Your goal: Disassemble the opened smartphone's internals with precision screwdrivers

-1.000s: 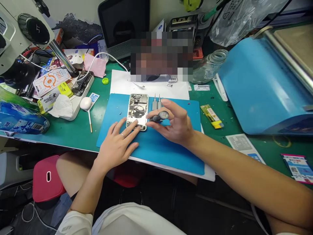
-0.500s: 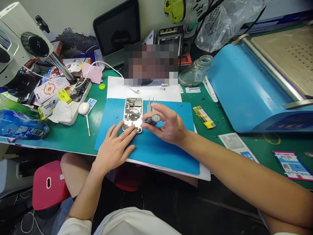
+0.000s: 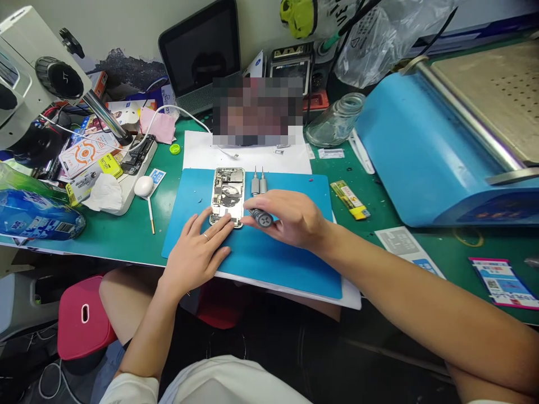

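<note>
The left hand (image 3: pixel 190 255) lies with fingers spread over the blue mat (image 3: pixel 278 269), gripping nothing, some fingertips resting on the near end of an opened phone (image 3: pixel 231 192). The right hand (image 3: pixel 295 217) is just right of the phone, its fingers closed around a dark grey tool (image 3: pixel 261 218); that tool's tip cannot be made out. The phone stretches away beyond both hands' fingertips. Farther off, right of the phone, lie two grey tools (image 3: pixel 263 184), thin ends pointing far.
</note>
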Available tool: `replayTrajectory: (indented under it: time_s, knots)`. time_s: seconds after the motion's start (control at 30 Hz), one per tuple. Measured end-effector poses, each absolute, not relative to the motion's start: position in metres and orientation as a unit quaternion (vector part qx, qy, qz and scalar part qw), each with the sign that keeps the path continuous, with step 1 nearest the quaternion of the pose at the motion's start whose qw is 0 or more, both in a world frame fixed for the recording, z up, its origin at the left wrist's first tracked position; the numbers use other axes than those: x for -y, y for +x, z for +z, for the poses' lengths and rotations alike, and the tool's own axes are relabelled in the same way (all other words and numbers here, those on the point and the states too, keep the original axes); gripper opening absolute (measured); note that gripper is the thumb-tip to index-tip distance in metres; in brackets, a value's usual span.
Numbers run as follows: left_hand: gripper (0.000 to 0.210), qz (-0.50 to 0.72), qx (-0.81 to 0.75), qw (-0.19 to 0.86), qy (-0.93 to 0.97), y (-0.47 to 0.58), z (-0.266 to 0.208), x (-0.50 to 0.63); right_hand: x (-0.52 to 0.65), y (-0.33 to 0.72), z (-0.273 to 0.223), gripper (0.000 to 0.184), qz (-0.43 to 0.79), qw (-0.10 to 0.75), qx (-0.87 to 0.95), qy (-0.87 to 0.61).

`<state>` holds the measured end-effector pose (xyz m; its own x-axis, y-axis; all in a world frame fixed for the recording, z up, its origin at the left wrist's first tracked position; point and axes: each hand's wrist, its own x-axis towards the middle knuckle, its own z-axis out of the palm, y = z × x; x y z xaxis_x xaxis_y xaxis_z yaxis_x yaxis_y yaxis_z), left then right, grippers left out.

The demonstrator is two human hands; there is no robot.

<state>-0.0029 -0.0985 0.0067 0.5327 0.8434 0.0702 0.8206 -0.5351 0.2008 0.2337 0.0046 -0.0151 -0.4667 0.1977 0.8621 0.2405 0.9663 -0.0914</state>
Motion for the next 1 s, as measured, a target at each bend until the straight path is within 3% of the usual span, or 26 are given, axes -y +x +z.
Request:
replayTrajectory:
  time_s: [0.1, 0.23, 0.37, 0.6, 0.83, 1.0]
  knots:
    - [0.051, 0.087, -0.476, 0.073, 0.872, -0.004, 0.007, 0.099, -0.009, 0.240, -0.016, 0.059, -0.015, 0.508, 0.836, -0.205]
    - [0.050, 0.097, -0.476, 0.078, 0.870, -0.005, 0.006, 0.099, -0.028, 0.265, -0.006, 0.019, -0.044, 0.381, 0.859, -0.340]
    - [0.048, 0.108, -0.472, 0.080, 0.871, -0.005, 0.005, 0.098, -0.051, 0.293, 0.001, 0.032, -0.052, 0.282, 0.896, -0.340]
    - [0.049, 0.124, -0.470, 0.088, 0.869, -0.005, 0.004, 0.097, -0.062, 0.304, -0.020, 0.031, -0.004, 0.158, 0.936, -0.315]
    - [0.050, 0.125, -0.470, 0.093, 0.869, -0.006, 0.000, 0.099, -0.053, 0.297, -0.012, 0.035, 0.028, 0.157, 0.925, -0.344]
    - [0.049, 0.133, -0.465, 0.098, 0.870, -0.007, 0.000, 0.099, -0.047, 0.285, -0.005, 0.032, 0.025, 0.218, 0.914, -0.342]
